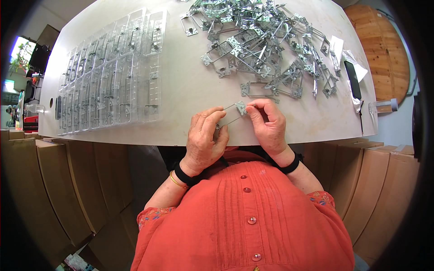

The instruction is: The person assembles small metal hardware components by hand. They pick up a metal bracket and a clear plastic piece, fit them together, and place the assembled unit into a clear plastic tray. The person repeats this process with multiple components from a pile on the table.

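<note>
Between my hands, above the table's near edge, is a small metal bracket assembly (pixel 241 108), two thin rods joined to a stamped plate. My left hand (pixel 205 135) is closed round its left end, which the fingers partly hide. The thumb and forefinger of my right hand (pixel 268 125) pinch the plate at its right end. Just beyond my hands lies a large tangled heap of similar silvery metal assemblies (pixel 262 45). One assembly (pixel 260 89) rests at the heap's near side, close to my right hand.
Clear plastic trays (pixel 113 77) filled with metal parts overlap on the left of the white table (pixel 181 77). A dark phone (pixel 352 80) lies at the right on white paper, near a clear plastic cup-like object (pixel 384 106). Cardboard boxes (pixel 58 180) stand below on both sides.
</note>
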Demonstrator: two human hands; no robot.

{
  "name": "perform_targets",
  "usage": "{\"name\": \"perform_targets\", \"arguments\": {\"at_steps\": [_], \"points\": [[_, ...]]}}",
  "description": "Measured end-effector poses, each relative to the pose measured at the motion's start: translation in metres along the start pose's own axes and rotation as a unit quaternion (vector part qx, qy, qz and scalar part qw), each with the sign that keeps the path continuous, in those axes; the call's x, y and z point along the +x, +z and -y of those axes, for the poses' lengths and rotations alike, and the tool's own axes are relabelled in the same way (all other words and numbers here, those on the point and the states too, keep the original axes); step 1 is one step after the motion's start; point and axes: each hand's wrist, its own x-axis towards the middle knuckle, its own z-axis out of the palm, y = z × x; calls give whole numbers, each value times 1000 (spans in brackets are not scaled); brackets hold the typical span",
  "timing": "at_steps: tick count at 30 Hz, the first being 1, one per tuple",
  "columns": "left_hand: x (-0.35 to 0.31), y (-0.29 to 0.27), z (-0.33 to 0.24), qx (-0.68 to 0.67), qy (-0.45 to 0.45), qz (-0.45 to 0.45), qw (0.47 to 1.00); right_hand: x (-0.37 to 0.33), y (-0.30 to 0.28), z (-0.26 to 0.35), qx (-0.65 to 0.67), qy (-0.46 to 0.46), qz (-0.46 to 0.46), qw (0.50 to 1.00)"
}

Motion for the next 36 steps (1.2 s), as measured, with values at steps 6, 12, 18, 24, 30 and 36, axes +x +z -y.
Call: {"name": "perform_targets", "arguments": {"at_steps": [6, 12, 18, 24, 30, 36], "points": [[1, 0, -1, 5, 5, -2, 1000, -3, -2, -6, 39, 40, -17, 998], [1, -1, -2, 29, 20, 5, 999, -2, -2, -5, 32, 26, -21, 999], [5, -7, -4, 36, -7, -16, 999, -2, -3, -8, 40, 31, -23, 998], [11, -13, 0, 11, -106, -35, 994, -2, -2, -7, 44, 28, -24, 998], [16, -15, 7, 67, -65, -80, 992, -3, -2, -10, 51, 29, -24, 998], [10, -24, 1, 67, -91, -63, 992, -3, -3, -7, 66, 40, -18, 997]]}}
